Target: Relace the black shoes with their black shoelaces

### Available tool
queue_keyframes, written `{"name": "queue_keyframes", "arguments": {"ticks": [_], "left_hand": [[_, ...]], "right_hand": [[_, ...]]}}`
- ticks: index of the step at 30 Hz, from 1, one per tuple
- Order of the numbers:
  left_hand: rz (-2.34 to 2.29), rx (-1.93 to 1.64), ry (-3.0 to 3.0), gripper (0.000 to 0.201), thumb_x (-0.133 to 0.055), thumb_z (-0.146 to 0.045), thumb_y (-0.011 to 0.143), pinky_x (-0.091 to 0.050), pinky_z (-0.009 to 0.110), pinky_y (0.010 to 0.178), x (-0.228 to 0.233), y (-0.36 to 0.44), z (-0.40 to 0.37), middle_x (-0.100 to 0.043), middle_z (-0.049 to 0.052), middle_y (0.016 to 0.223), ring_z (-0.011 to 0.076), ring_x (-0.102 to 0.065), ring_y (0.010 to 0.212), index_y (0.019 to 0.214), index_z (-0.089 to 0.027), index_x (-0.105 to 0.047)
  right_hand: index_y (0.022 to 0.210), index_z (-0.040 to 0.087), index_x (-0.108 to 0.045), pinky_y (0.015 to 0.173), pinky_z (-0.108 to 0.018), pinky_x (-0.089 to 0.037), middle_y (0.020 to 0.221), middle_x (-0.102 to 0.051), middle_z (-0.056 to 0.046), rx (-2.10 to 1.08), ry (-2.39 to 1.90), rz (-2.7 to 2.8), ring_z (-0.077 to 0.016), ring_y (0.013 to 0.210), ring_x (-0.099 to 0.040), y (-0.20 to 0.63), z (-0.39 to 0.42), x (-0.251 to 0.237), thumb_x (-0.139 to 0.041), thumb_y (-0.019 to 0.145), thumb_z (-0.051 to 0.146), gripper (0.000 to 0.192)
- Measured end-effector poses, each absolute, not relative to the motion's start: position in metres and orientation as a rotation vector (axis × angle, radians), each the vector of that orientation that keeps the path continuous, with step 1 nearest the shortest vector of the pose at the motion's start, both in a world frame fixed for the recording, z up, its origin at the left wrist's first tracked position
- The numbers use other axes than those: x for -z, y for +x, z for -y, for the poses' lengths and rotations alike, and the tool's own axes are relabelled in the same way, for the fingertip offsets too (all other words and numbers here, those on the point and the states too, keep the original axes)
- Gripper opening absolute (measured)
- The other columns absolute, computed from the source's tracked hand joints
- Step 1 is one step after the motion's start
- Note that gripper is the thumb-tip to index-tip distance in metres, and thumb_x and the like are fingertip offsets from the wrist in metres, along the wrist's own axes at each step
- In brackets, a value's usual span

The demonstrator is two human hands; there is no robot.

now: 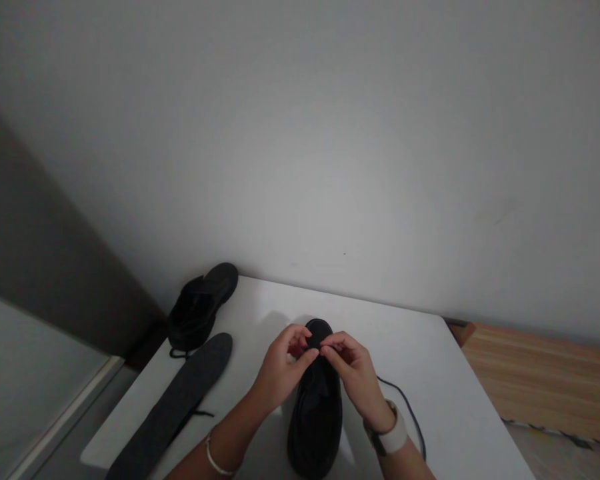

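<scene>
A black shoe [316, 407] stands on the white surface [420, 353] near its front edge, roughly midway between the left and right edges, with its toe pointing toward the far edge and the wall [300, 133]. Both hands meet over the front part of this shoe. The left hand [280, 370] comes in from the left side, its fingers [300, 360] curled and pinched together on something small and dark at the shoe's upper, most likely the lace, though the dim light makes this hard to confirm. The right hand [355, 377] comes in from the right, its fingers [333, 348] likewise bent and pinching at the same spot, touching the tips of the left hand. A thin bracelet [214, 461] sits on the left wrist and a pale watch band [393, 437] on the right wrist.

A loose black lace [410, 410] trails from behind the right hand across the surface toward the front edge on the right side. A long dark insole [180, 400] lies flat on the surface left of the held shoe, running from the front left corner toward the middle. A second black shoe [203, 307] rests at the far left corner, partly hanging over the edge, well apart from the hands. A wooden floor [545, 380] shows beyond the right edge.
</scene>
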State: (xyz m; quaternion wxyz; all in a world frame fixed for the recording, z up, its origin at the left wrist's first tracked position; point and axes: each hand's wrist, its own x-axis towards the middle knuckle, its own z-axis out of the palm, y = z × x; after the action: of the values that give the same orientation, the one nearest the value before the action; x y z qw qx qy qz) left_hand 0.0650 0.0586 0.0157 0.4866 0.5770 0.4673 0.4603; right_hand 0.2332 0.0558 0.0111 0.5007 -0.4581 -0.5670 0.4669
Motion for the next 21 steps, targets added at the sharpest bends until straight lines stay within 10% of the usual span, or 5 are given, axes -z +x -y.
{"name": "queue_keyframes", "arguments": {"ticks": [21], "left_hand": [[-1.096, -0.902, 0.892, 0.032, -0.064, -0.029, 0.066, -0.046, 0.027, 0.066, 0.015, 0.04, -0.058, -0.074, 0.003, 0.081, 0.0211, -0.065, 0.081, 0.092, -0.017, -0.079]], "right_hand": [[0.079, 0.021, -0.071, 0.079, -0.037, -0.048, 0.082, -0.072, -0.005, -0.804, -1.378, 1.674, -0.0246, 0.082, -0.066, 0.216, -0.07, 0.004, -0.064, 0.08, 0.015, 0.009]]}}
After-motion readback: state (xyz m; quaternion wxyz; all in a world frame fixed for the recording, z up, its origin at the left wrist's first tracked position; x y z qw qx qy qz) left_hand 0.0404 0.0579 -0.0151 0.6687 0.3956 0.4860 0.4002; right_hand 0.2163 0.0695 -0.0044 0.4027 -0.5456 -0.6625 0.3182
